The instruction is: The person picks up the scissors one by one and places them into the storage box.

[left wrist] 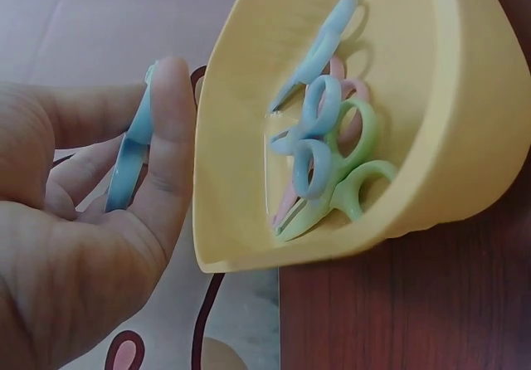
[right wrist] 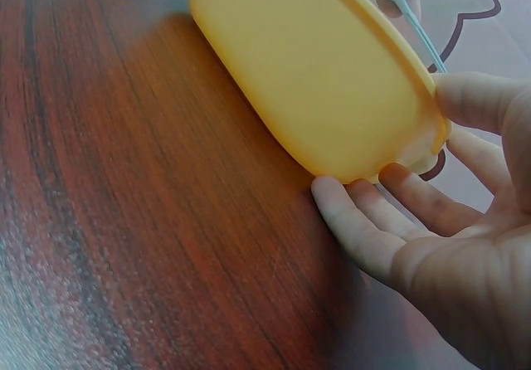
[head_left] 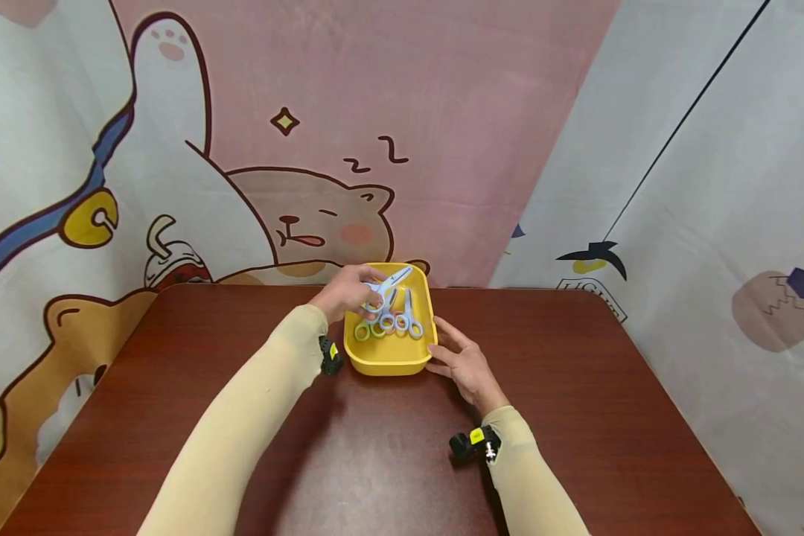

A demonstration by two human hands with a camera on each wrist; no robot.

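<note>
My left hand [head_left: 351, 292] pinches a pair of light-blue scissors [head_left: 397, 278] by the handles, raised over the back left of a yellow plastic bin [head_left: 390, 368]. In the left wrist view these scissors [left wrist: 135, 142] show edge-on between thumb and fingers. Inside the bin lie two more pairs of blue scissors [left wrist: 330, 42], green-handled scissors [left wrist: 369, 175] and pink-handled scissors [left wrist: 338, 67], overlapping. My right hand [head_left: 465, 366] rests on the bin's right side. In the right wrist view its thumb touches the rim and its spread fingertips [right wrist: 332, 192] touch the outer wall.
The bin stands near the back edge of a dark reddish-brown wooden table [head_left: 375, 461]. Directly behind the table hangs a cloth printed with cartoon animals [head_left: 328, 223]. A small black camera is strapped to each wrist [head_left: 331, 356].
</note>
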